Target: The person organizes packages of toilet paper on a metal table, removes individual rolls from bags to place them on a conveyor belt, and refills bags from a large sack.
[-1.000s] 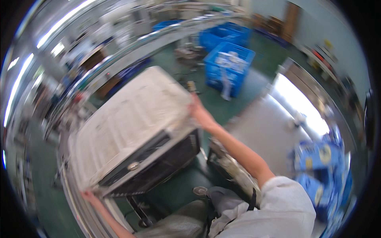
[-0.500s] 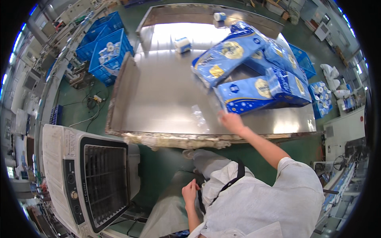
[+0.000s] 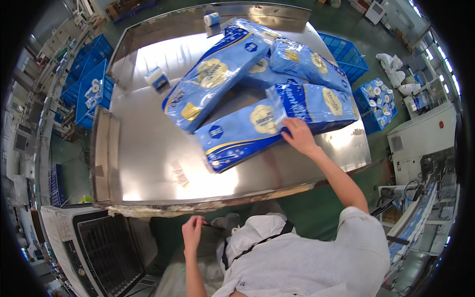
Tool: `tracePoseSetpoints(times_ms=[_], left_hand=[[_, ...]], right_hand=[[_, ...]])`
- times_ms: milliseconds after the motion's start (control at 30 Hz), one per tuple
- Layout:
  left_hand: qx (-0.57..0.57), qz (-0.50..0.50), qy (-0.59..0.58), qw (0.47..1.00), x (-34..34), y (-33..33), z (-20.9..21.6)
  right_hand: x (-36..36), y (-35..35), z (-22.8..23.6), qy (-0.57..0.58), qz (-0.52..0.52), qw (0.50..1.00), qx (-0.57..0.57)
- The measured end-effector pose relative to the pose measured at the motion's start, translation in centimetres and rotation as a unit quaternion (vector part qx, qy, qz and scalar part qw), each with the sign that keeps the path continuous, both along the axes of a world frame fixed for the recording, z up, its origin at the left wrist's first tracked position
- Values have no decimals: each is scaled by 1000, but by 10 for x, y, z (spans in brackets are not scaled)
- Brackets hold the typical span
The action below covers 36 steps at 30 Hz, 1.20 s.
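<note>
Several blue plastic-wrapped packs, which look like packs of paper rolls, lie piled on a shiny metal table point(image 3: 143, 153). My right hand point(image 3: 301, 136) reaches over the table's near side. Its fingers are stretched out and touch the left end of the rightmost pack point(image 3: 321, 104), where it overlaps the near pack point(image 3: 242, 131). A long pack point(image 3: 213, 74) slants to the left, with other packs behind. Off the table's front edge, my left hand point(image 3: 192, 233) is closed beside my body; a dark strand runs near its fingertips, and what it holds is unclear.
Two small wrapped rolls, one left point(image 3: 157, 78) and one far point(image 3: 212, 19), stand on the table. A scrap of clear film point(image 3: 179, 174) lies near its front. Blue crates point(image 3: 378, 106) hold rolls to the right and left. An air cooler point(image 3: 106, 252) stands at lower left.
My right hand has moved from the near pack's left corner to the rightmost pack's end. The view has shifted, so the table appears farther left. My left hand stays closed off the table.
</note>
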<state>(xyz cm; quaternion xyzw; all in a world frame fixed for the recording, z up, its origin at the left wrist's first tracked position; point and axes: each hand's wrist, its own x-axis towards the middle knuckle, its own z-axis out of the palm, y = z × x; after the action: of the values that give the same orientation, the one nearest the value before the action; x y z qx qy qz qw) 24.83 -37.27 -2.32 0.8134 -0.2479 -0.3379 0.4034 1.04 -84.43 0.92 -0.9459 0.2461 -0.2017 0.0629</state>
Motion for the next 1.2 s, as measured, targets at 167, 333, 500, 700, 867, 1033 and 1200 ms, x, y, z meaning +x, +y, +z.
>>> tracePoseSetpoints(times_ms=[167, 333, 500, 700, 867, 1033, 1200], left_hand=[[-17, -179, -102, 978, -47, -195, 3], [-70, -253, -99, 960, -47, -354, -35], [-81, -112, 220, 966, -54, -473, -21], [-98, -116, 150, 977, -90, -496, -51], [-113, -104, 218, 964, -53, -453, -26], [-151, 42, 280, 947, -13, -319, -3], [-190, 158, 309, 918, 76, -228, -7]], right_hand=[[-110, -191, -12, 26, -191, 981, -9], [-143, -311, -63, 67, -285, 953, 75], [-333, -391, -126, -110, -335, 848, 396], [-362, -396, -156, -40, -498, 731, 465], [-328, -343, -110, -178, -458, 763, 421], [-259, -307, -30, -161, -264, 816, 488], [-144, -223, -3, -132, -240, 802, 531]])
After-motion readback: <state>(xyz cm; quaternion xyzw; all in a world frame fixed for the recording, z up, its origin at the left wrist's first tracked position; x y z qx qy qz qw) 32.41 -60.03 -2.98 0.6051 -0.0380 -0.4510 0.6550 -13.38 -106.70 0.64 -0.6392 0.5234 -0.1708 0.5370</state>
